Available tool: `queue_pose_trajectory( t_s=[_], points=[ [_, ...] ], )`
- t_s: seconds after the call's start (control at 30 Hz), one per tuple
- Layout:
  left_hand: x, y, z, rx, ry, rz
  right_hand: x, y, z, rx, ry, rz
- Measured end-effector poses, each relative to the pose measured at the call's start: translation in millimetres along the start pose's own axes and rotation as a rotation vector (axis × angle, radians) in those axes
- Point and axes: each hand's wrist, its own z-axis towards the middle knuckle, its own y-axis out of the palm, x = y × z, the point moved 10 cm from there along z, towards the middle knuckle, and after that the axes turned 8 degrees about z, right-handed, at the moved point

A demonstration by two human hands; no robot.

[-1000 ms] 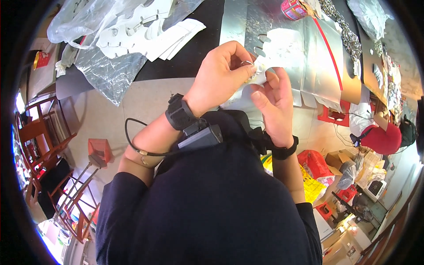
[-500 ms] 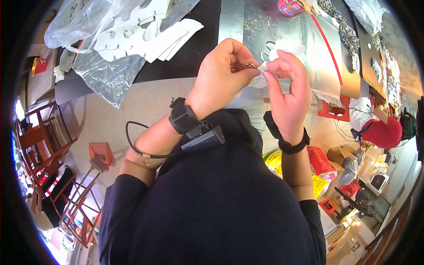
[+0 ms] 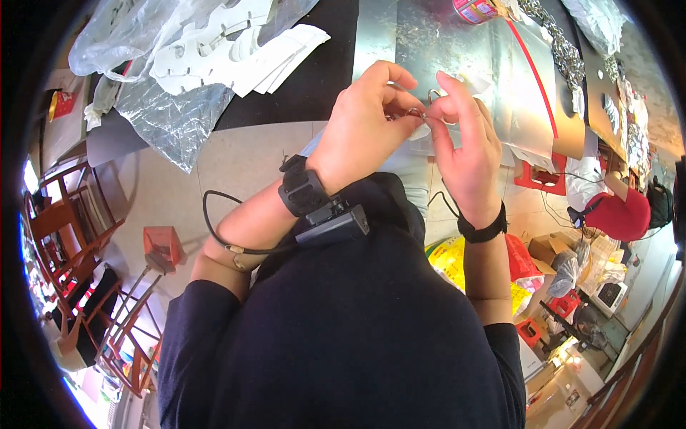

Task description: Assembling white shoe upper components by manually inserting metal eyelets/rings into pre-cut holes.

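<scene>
Above the near edge of the table, my left hand (image 3: pixel 363 121) has its thumb and forefinger closed on a small shiny metal ring (image 3: pixel 415 112). My right hand (image 3: pixel 468 143) meets it fingertip to fingertip, its thumb and forefinger pinched at the ring's right side; what exactly sits in that pinch is too small to make out. Just beyond the fingers, part of a curved metal loop (image 3: pixel 433 94) shows over the metal sheet (image 3: pixel 421 39). A scrap of white material (image 3: pixel 474 83) lies behind my right hand, partly covered by it.
White cut-out cards (image 3: pixel 279 61) lie on clear plastic bags (image 3: pixel 175 121) at the left of the table. A pink can (image 3: pixel 474 10), a red strip (image 3: pixel 534 79) and metal chains (image 3: pixel 557 50) are at the right. Another person in a red top (image 3: pixel 622 211) works farther right.
My right hand has closed in, its thumb and forefinger now pinched together against the ring. The white piece that was between the hands is mostly hidden. My left hand has shifted slightly.
</scene>
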Motion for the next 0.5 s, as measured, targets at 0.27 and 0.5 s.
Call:
queue_pose_trajectory(
  t_s=[0.27,0.5],
  points=[
    [-8.5,4.9,2.1,-0.055,-0.039,-0.047,7.8,17.4,-2.1,-0.239,-0.031,0.017],
    [-11.3,9.0,-1.5,-0.084,-0.049,-0.169,20.8,16.3,-11.1,-0.19,0.085,0.193]
  ],
)
